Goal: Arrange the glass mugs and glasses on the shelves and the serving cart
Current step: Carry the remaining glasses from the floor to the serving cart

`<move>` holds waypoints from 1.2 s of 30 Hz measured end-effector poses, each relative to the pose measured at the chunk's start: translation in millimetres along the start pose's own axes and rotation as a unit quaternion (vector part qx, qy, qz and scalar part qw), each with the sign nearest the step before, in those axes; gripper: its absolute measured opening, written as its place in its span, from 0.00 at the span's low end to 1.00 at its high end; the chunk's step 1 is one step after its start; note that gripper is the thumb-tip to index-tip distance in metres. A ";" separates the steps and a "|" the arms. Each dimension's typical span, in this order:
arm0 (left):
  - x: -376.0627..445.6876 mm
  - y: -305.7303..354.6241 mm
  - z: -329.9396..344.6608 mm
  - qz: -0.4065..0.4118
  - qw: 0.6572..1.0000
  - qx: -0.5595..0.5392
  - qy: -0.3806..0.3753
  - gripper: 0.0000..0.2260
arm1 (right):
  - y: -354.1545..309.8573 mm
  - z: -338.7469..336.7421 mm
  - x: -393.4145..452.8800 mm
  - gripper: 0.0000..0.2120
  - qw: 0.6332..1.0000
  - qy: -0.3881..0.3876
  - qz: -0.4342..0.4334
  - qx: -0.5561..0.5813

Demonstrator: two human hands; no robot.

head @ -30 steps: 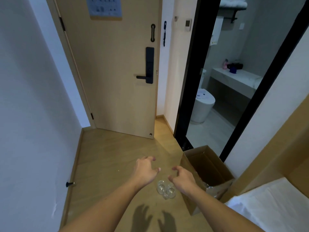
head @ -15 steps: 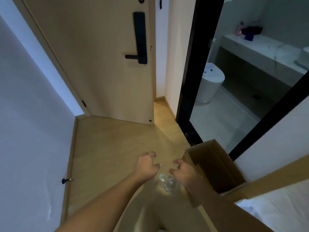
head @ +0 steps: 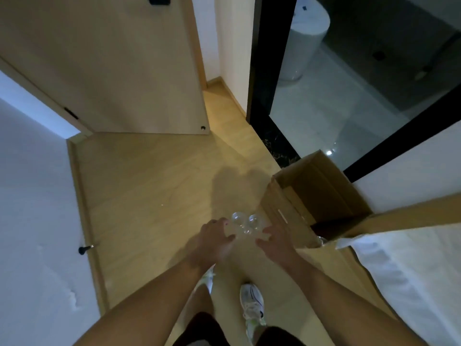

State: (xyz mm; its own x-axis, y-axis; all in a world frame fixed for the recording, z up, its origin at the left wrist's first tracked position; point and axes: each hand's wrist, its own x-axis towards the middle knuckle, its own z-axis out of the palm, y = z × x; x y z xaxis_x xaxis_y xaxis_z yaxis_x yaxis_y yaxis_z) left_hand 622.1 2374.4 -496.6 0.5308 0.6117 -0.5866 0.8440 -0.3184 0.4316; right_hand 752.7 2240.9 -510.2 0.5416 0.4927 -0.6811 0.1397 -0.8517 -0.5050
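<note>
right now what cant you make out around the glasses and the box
Head view only:
- glasses: clear and blurred, exact count unclear; both the left hand and the right hand overlap them, so contact is unclear.
- cardboard box: its dark bottom is hidden by its own wall.
- shelves, serving cart: out of frame.

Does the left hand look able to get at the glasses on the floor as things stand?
Probably yes. The left hand hovers beside the glasses, fingers spread, with only bare floor between; the cardboard box stands on the far side.
</note>
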 end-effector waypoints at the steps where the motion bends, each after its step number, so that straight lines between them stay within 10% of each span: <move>1: 6.8 -4.8 4.0 0.000 1.000 -0.001 -0.011 0.24 | 4.3 5.8 7.0 0.20 1.000 -0.005 0.027 0.012; 20: 190.9 -121.4 175.4 -0.084 0.982 -0.007 -0.168 0.20 | 108.3 151.2 183.8 0.18 0.939 -0.010 0.288 0.188; 36: 334.5 -172.2 347.9 -0.189 0.948 -0.205 -0.153 0.19 | 225.4 276.3 348.3 0.19 0.899 0.027 0.312 0.308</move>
State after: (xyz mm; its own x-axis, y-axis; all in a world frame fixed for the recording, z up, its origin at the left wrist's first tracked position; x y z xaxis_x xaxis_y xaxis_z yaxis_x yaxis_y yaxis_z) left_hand 681.2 2381.9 -1005.5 0.2464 0.3680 -0.8966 0.9104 0.2292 0.3443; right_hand 743.8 2269.8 -1007.7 0.3969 -0.0691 -0.9153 -0.6805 -0.6914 -0.2429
